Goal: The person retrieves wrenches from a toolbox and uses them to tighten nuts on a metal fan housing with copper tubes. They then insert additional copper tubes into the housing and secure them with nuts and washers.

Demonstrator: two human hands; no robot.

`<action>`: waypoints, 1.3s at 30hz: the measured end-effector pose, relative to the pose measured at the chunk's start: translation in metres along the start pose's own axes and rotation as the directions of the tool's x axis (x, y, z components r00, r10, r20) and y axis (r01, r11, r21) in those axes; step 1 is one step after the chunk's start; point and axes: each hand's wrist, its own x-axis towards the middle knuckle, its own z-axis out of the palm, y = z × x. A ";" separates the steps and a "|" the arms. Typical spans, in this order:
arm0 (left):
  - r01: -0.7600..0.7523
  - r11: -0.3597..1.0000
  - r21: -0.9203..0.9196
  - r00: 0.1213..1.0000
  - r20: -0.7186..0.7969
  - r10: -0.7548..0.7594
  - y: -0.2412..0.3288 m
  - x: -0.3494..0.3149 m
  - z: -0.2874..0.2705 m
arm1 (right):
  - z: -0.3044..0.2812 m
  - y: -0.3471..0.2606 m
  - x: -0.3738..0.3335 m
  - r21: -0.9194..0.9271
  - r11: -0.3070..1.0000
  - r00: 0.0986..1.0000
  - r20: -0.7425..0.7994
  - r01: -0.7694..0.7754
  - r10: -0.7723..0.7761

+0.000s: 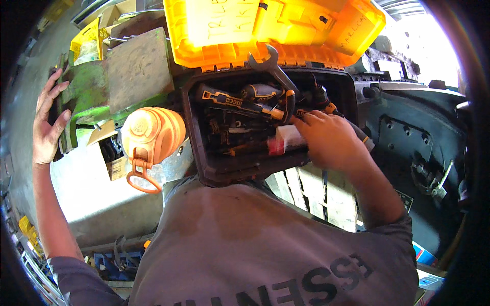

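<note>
Workshop floor [23, 109]: grey, running along the left side, with bright light pouring in at upper right.
Shirt [214, 255]: dark grey with a damp patch, filling the foreground between two outstretched forearms.
Orange bottle [148, 132]: capped, fitted with a carrying loop, just left of the toolbox [219, 175].
Hands: well apart, on opposite sides of the bottle and toolbox.
Right hand [332, 140]: over the toolbox's right side, fingers bent down at the end of a pale packet [292, 135] with a red band; firm grip or light touch, impossible to tell.
Left hand [49, 125]: fingers extended, thumb parted, resting against the dark edge of a green metal block [91, 84].
Toolbox contents: pale packet, black-and-orange tool [224, 99] and other tools, crowded in a black case.
Wrench [273, 64]: laid across the far rim, jaw toward the lid.
Lid [275, 46]: yellow-orange, swung back, handwritten inside.
Dark machine housing [408, 109]: right of the toolbox.
Yellow crate [86, 41]: beyond the green metal block.
</note>
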 end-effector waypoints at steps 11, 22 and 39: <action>0.016 1.000 0.003 1.000 0.006 -0.016 0.003 0.000 -0.002 | 0.089 -0.056 0.108 0.187 0.971 0.964 0.193 0.149 -0.185; 0.015 0.999 0.031 1.000 -0.004 -0.015 0.002 0.001 -0.001 | 0.119 -0.054 0.130 0.107 0.971 0.975 0.029 0.216 -0.220; 0.038 0.999 0.013 0.999 -0.019 -0.038 -0.002 0.000 0.002 | 0.108 -0.066 0.154 0.350 0.935 0.961 0.273 -0.064 -0.036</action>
